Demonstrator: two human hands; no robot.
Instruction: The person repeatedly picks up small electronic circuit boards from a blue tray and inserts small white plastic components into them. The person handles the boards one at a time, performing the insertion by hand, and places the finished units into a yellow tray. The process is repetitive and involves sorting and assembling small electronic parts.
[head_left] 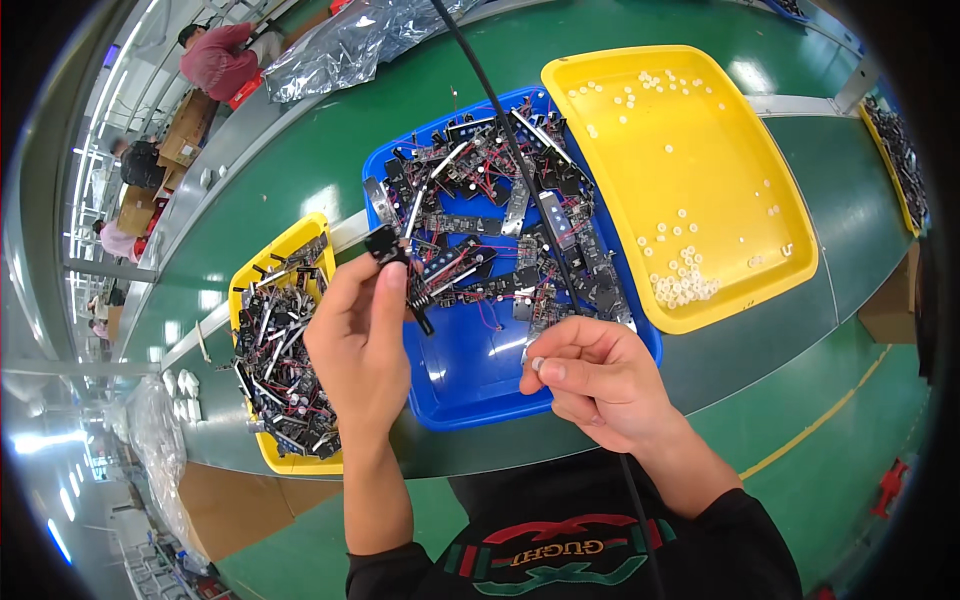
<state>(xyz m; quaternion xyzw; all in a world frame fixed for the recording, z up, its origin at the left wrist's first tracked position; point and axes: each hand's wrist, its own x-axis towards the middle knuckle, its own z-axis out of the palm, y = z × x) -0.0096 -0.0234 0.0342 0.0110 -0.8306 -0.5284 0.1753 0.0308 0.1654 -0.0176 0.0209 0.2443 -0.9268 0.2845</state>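
My left hand (360,350) is raised over the left edge of a blue tray (465,385), thumb and fingers closed on a small black electronic assembly (382,242). Part of that assembly hangs down beside the thumb. Over the tray's near right corner, my right hand (605,388) pinches a small white ring-like piece (538,364) between thumb and forefinger. Small circuit boards (465,225) with red wires and pale strips fill much of the blue tray. To its right, a yellow tray (715,190) carries scattered small white rings (685,285).
A smaller yellow tray (236,300) on the left is heaped with black assemblies (285,370). A black cable (500,110) crosses above the blue tray. Clear plastic sheeting (330,55) lies at the back of the green table (700,370). Several people sit along the far left.
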